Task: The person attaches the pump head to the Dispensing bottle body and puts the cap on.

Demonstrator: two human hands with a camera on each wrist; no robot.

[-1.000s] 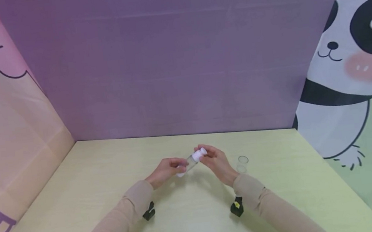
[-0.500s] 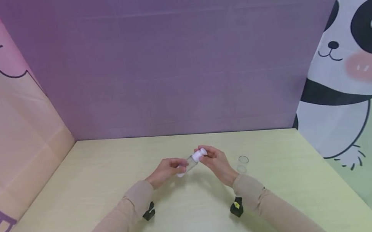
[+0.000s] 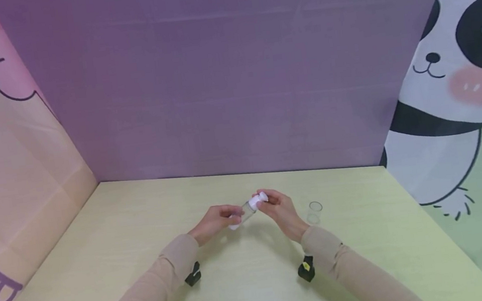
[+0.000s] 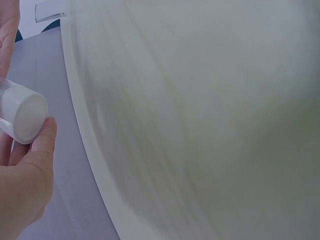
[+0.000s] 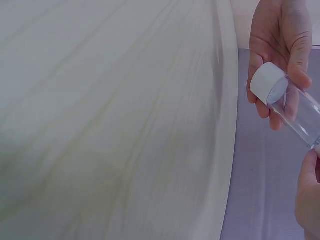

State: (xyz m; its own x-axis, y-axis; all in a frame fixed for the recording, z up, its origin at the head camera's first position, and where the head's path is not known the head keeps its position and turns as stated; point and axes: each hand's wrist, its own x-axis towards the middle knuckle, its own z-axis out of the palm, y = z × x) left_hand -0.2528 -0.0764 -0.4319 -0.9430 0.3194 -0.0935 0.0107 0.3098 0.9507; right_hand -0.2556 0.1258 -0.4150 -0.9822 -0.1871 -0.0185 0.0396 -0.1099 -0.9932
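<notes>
A clear bottle (image 3: pixel 247 212) with a white base and a white top is held tilted above the table, its top up and to the right. My left hand (image 3: pixel 215 222) grips the lower end, thumb and fingers on opposite sides of the white base (image 4: pixel 31 119). The right hand (image 3: pixel 281 211) pinches the white top (image 3: pixel 257 201) between thumb and fingers. In the right wrist view, the left hand (image 5: pixel 280 40) cradles the base, and only part of the right hand (image 5: pixel 310 200) shows at the edge. The bottle's top is cut off there.
A clear, open-ended cylinder like a bottle cover (image 3: pixel 315 212) stands on the pale table (image 3: pixel 257 279), right of my right hand. A purple backdrop (image 3: pixel 234 96) rises behind the table, and printed cloths flank it. Black mounts (image 3: pixel 306 269) hang under both wrists.
Hardly anything differs. Both hands keep their hold on the bottle in the same place, with only a very slight shift of the right fingers at the white top.
</notes>
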